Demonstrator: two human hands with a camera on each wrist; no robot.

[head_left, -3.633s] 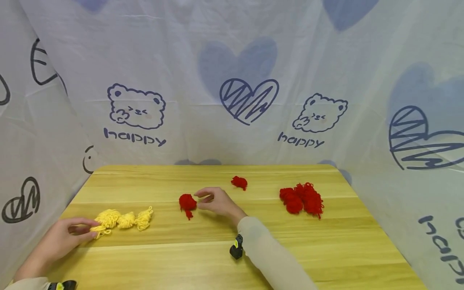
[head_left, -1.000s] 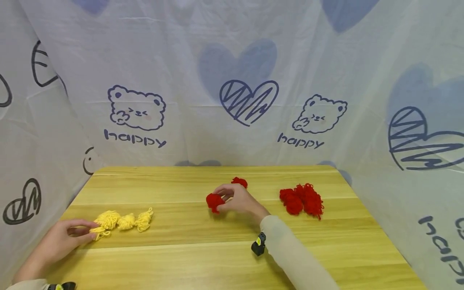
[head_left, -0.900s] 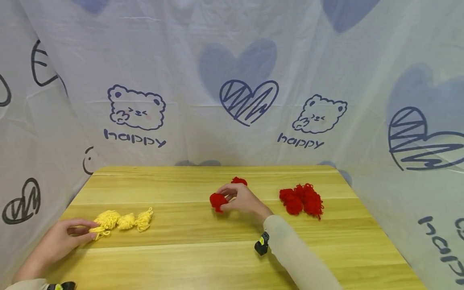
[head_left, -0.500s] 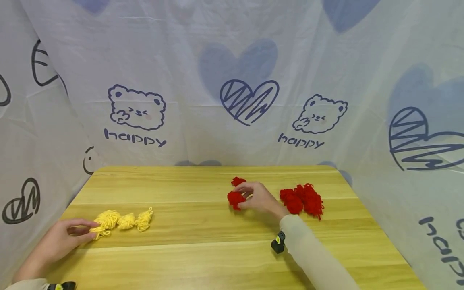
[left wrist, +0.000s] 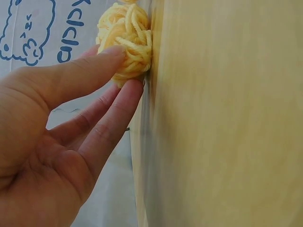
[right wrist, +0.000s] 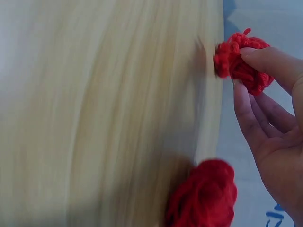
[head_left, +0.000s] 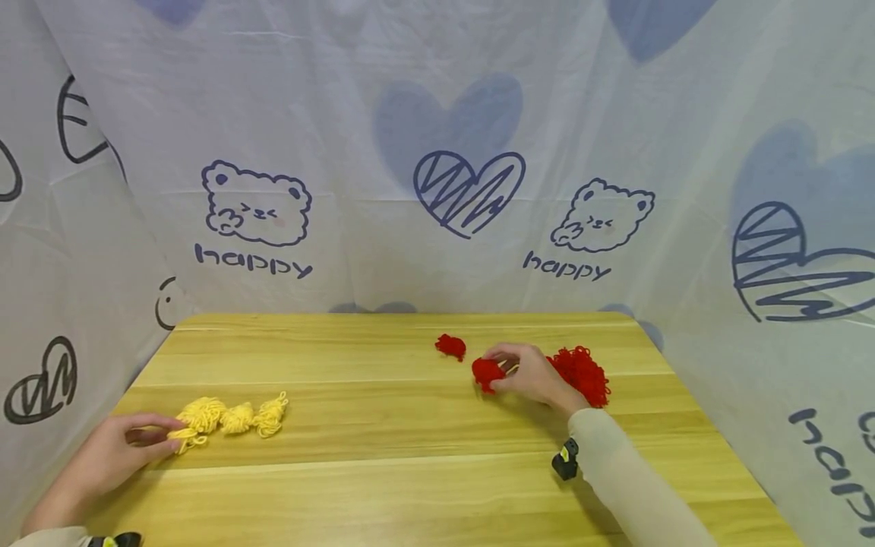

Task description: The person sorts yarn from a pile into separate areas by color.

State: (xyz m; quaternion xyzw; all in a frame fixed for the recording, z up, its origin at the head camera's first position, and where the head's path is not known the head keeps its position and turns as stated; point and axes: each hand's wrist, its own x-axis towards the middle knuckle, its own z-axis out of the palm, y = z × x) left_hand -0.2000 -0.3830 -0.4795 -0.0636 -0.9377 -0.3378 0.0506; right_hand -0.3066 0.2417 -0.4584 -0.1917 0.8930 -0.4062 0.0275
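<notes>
My right hand (head_left: 529, 374) pinches a small ball of red yarn (head_left: 488, 374) between thumb and fingers. In the right wrist view that red yarn ball (right wrist: 248, 64) appears held above the wooden surface. Behind the hand lies a larger clump of red yarn (head_left: 582, 374), partly covered by it. At the left, my left hand (head_left: 126, 448) pinches the near end of a row of yellow yarn bundles (head_left: 237, 418). The left wrist view has the thumb and fingers on a yellow yarn bundle (left wrist: 128, 42) at the table.
A small red yarn piece (head_left: 451, 346) lies toward the back of the wooden table (head_left: 342, 494). A white curtain (head_left: 355, 114) with blue drawings encloses the table at the back and sides.
My right hand first took hold of the red yarn ball near the table's middle, then carried it right, past the small red piece toward the larger red clump. My left hand stays in place.
</notes>
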